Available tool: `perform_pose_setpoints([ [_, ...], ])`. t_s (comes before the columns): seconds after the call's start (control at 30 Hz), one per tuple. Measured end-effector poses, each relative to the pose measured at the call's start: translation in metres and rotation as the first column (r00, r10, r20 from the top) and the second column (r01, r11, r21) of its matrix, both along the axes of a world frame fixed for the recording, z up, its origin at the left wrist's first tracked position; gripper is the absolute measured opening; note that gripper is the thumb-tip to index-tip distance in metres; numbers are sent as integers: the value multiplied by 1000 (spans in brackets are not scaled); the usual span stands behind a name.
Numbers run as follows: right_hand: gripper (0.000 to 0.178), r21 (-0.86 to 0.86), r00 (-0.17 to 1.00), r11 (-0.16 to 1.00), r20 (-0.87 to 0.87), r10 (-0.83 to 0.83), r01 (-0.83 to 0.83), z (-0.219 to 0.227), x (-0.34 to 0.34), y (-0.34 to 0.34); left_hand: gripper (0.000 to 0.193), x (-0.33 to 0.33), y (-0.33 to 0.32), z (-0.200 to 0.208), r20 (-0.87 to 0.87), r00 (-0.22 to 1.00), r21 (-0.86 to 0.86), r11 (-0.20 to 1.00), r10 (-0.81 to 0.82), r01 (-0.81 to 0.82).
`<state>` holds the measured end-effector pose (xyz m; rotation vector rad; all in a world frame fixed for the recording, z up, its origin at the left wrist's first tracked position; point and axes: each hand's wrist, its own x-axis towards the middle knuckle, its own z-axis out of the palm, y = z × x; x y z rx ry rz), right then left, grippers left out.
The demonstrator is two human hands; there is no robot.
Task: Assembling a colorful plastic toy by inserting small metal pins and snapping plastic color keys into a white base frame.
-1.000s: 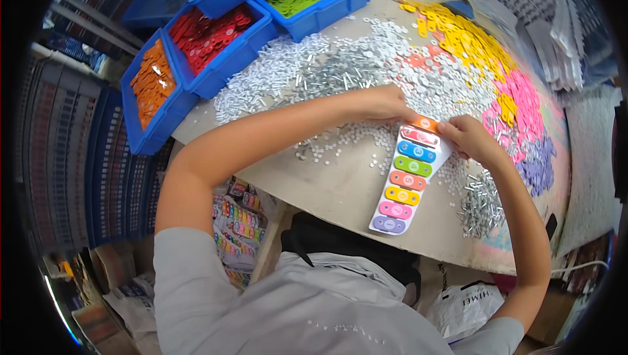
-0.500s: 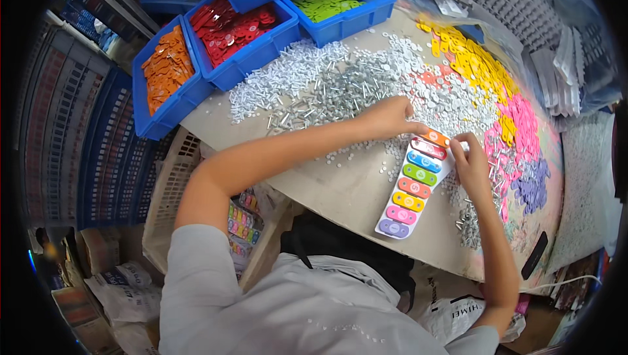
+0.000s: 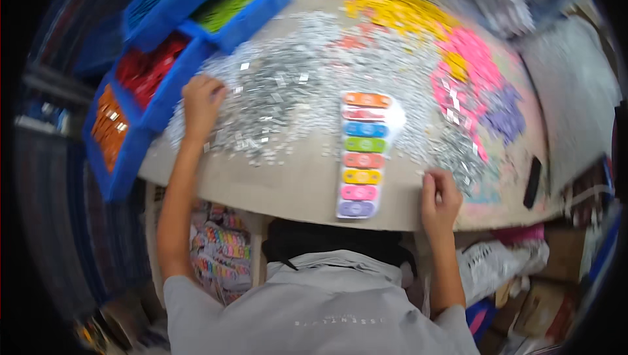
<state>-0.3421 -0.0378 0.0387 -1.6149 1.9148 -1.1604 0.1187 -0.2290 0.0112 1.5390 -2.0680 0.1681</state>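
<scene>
A toy xylophone (image 3: 362,157) lies on the counter (image 3: 288,188), in the middle and close to the near edge. It is a white board with eight coloured bars across it, orange at the far end and purple at the near end. Neither hand touches it.

The left hand (image 3: 201,108) is out to the left, at the left side of the heap of small metal and white pins (image 3: 275,93), just beside the blue bin of red bars (image 3: 169,97). Its fingers are bent, but the picture is blurred, so I cannot tell whether its grip is together, apart or on a pin.

The right hand (image 3: 440,199) is to the right of the xylophone, well apart from it, over the near edge of the counter. Its fingers are loosely curled; I cannot tell whether its grip holds anything small. The closest pile to it is a scatter of silver pins (image 3: 461,159), a little farther off.

At far left stand more blue bins, one with orange bars (image 3: 110,126) and one with green bars (image 3: 227,5). Yellow bars (image 3: 405,12) lie at the far side, with pink bars (image 3: 474,61) and purple bars (image 3: 504,114) to the right.
</scene>
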Motion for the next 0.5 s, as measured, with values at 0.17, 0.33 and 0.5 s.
perform_pose_setpoints([
  [0.17, 8, -233, 947, 968, -279, -159, 93, 16, -63, -50, 8, -2, 4, 7, 85, 996, -24, 1000, 1, 1],
  [0.33, 10, -154, 929, 972, -302, -215, 175, 2, -159, -88, 8, -15, 4, 11, 4, 997, -85, 994, 74, -73],
  [0.5, 10, -82, 941, 981, -278, -194, 178, -10, -181, -114, 7, -10, 12, 11, -56, 980, -39, 980, 192, -194],
])
